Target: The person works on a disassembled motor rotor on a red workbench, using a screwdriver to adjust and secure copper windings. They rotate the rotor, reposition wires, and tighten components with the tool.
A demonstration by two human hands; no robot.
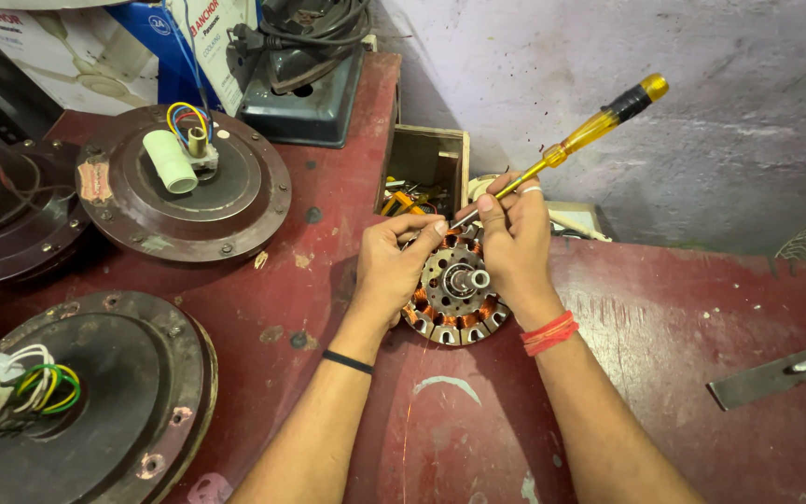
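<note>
Fan stator [452,297] with copper windings flat on red worktop [664,373] – left hand [392,271] clamped on rim, steadying it; right hand [515,241] closed round yellow-handled screwdriver [566,145], tip angled down at windings near hub – fan motor housings [184,182] at left

A worn red workbench [664,373], chipped and scratched, stands against a rough grey plaster wall [701,112] with stains. A small open wooden box [426,159] is set at the bench's far edge, against the wall. Cardboard boxes [76,47] are stacked at the back left corner. Light is even and soft, with faint shadows.
</note>
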